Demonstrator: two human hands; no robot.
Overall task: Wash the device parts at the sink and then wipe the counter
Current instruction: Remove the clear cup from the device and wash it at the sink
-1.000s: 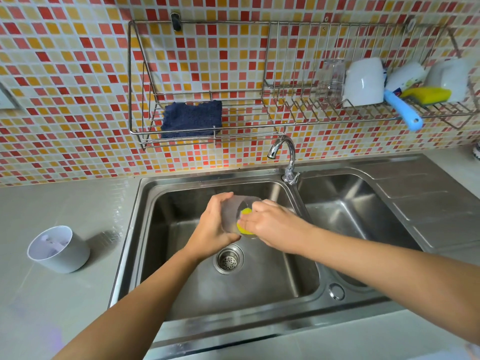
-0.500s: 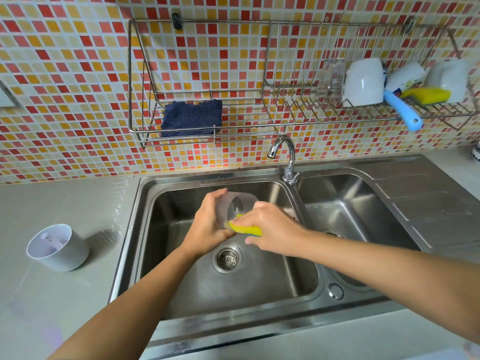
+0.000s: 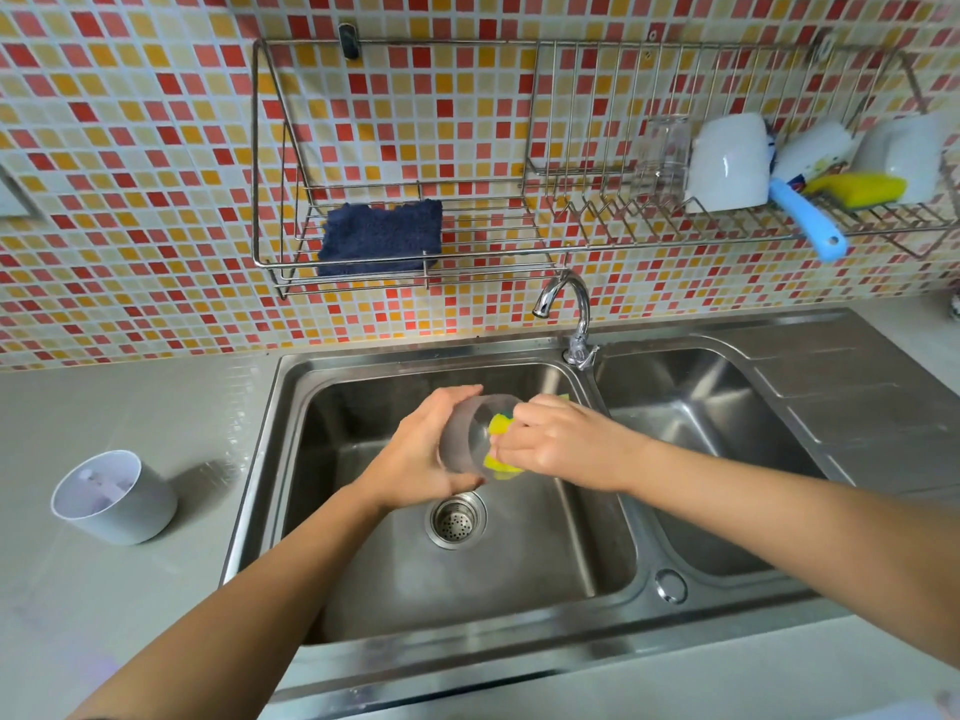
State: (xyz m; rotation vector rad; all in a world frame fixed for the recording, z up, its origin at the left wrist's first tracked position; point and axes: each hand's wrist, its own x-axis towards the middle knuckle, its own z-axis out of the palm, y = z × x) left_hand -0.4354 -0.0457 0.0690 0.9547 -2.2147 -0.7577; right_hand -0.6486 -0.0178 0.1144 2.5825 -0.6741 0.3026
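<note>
Over the left basin of the steel sink [image 3: 363,589], my left hand [image 3: 415,454] grips a clear plastic cup-shaped device part [image 3: 467,439], held on its side with its mouth toward the right. My right hand [image 3: 561,444] presses a yellow sponge [image 3: 500,424] into the part's mouth; the sponge is partly hidden by my fingers. A white cylindrical device part [image 3: 117,498] stands on the grey counter [image 3: 130,407] left of the sink.
The faucet [image 3: 569,309] stands behind the basins, no water visible. A drain strainer [image 3: 456,519] lies below my hands. The wall rack [image 3: 415,252] holds a dark blue cloth [image 3: 382,236], a glass, white cups, a blue-handled brush [image 3: 808,220] and another yellow sponge [image 3: 857,189].
My right hand has pushed the sponge from the part's lower rim back into its mouth. My left hand has kept its hold and turned the part slightly.
</note>
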